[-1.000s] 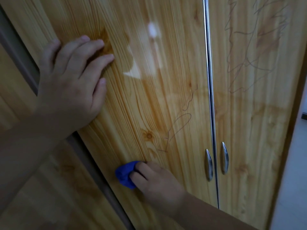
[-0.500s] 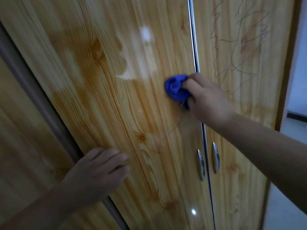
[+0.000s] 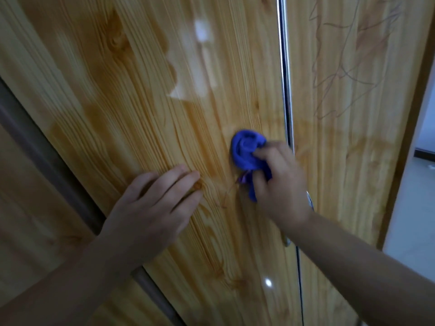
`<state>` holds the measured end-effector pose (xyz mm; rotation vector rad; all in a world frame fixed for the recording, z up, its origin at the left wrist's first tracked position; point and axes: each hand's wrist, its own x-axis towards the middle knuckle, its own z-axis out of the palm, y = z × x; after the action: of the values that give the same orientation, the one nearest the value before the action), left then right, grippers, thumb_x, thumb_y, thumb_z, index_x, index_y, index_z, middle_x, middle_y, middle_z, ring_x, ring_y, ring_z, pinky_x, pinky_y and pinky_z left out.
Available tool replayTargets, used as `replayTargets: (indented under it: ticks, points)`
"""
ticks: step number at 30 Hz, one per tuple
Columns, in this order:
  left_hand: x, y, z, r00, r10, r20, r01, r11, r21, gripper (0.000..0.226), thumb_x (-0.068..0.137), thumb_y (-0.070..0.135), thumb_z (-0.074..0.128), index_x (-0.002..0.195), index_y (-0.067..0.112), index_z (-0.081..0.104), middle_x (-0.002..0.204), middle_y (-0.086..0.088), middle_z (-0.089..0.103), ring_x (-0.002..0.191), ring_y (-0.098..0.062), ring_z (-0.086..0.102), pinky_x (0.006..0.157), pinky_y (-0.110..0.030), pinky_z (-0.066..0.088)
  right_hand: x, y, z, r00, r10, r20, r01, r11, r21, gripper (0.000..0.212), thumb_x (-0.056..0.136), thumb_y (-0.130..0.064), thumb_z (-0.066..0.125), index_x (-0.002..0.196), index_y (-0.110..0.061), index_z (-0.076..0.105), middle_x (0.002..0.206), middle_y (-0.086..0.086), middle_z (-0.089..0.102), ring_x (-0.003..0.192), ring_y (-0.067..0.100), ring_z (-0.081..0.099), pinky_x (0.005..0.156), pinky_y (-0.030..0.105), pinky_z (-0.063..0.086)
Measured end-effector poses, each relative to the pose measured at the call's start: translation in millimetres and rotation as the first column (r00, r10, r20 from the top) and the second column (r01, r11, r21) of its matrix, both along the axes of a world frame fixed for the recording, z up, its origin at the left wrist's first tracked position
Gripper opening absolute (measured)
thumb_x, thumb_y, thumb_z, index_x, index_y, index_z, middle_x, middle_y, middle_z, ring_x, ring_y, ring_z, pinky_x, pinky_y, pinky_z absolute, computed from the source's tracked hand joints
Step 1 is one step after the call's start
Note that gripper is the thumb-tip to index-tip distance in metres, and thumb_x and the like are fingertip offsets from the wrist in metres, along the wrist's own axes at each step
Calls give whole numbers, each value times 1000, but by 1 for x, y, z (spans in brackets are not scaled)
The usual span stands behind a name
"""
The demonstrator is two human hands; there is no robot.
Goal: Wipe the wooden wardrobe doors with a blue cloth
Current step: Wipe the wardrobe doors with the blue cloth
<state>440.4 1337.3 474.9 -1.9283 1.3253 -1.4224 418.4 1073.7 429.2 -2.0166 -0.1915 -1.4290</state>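
A glossy pine-pattern wardrobe door (image 3: 150,95) fills most of the view, and a second door (image 3: 348,118) with pencil scribbles lies to its right. My right hand (image 3: 280,184) presses a bunched blue cloth (image 3: 247,149) against the left door, close to the metal strip (image 3: 286,74) between the doors. My left hand (image 3: 153,208) lies flat on the same door, fingers spread, a little left of the cloth and lower. My right hand and forearm hide most of the door handles.
A dark vertical frame strip (image 3: 47,161) borders the door on the left, with another wooden panel (image 3: 28,231) beyond it. At the far right a pale wall and floor (image 3: 409,231) show past the wardrobe's edge.
My right hand has slid the cloth down and slightly left along the door. My left hand has moved up and right, closer to the cloth.
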Motion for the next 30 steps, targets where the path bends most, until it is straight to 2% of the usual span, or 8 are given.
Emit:
replayTargets:
  ticks: [5, 7, 9, 15, 22, 25, 27, 30]
  points:
    - [6, 3, -5, 1000, 18, -15, -18, 1000, -2, 33, 98, 34, 60, 128, 22, 70, 151, -5, 58, 141, -26, 55, 105, -51, 43, -18, 69, -75, 974, 169, -151, -179, 982, -57, 28, 81, -6, 59, 107, -10, 65, 114, 9, 62, 97, 22, 61, 79, 29, 54]
    - [7, 4, -7, 1000, 6, -3, -6, 1000, 9, 32, 97, 34, 61, 127, 24, 70, 151, -3, 58, 142, -24, 54, 107, -51, 41, -24, 97, -96, 950, 237, -201, -265, 956, -127, 24, 82, -10, 57, 103, -9, 70, 107, 12, 67, 87, 30, 65, 68, 36, 57]
    - [8, 5, -7, 1000, -9, 8, 9, 1000, 28, 30, 97, 33, 61, 124, 26, 71, 149, -1, 60, 142, -22, 54, 109, -50, 38, -27, 113, -109, 941, 260, -214, -304, 930, -206, 21, 86, -10, 59, 101, -10, 72, 103, 10, 70, 78, 30, 64, 59, 37, 55]
    - [8, 5, -7, 1000, -25, 18, 25, 999, 23, 29, 95, 32, 63, 122, 26, 72, 147, 0, 62, 140, -22, 57, 107, -50, 40, -20, 100, -112, 951, 217, -221, -292, 867, -405, 16, 89, -7, 58, 97, -10, 71, 98, 8, 66, 76, 25, 57, 61, 39, 52]
    - [7, 5, -6, 999, -44, -6, 44, 999, 6, 30, 95, 32, 62, 122, 25, 72, 147, 0, 62, 142, -21, 54, 109, -50, 39, -11, 55, -73, 980, 145, -134, -189, 885, -425, 17, 94, -14, 56, 100, -7, 70, 105, 12, 65, 81, 24, 60, 62, 34, 55]
    - [8, 6, -6, 997, -66, -34, 66, 998, 3, 28, 94, 30, 63, 120, 25, 73, 146, -1, 62, 142, -21, 53, 109, -50, 39, -2, 13, -29, 997, 80, -5, -75, 905, -418, 51, 107, -34, 37, 98, 1, 74, 104, 21, 69, 82, 34, 69, 61, 39, 60]
    - [8, 6, -6, 996, -72, -53, 73, 997, -1, 29, 93, 29, 65, 120, 25, 74, 147, 0, 62, 142, -20, 53, 108, -50, 40, 2, -13, 4, 998, 4, 62, 22, 909, -416, 45, 103, -25, 39, 96, 3, 74, 103, 23, 69, 82, 37, 69, 60, 39, 60]
    - [7, 7, -5, 995, -75, -70, 75, 997, -2, 29, 92, 28, 66, 120, 25, 73, 148, 0, 61, 142, -20, 53, 108, -50, 40, 5, -42, 47, 985, -125, 120, 159, 925, -345, 25, 79, -4, 57, 98, 0, 73, 106, 21, 68, 89, 31, 63, 64, 36, 53]
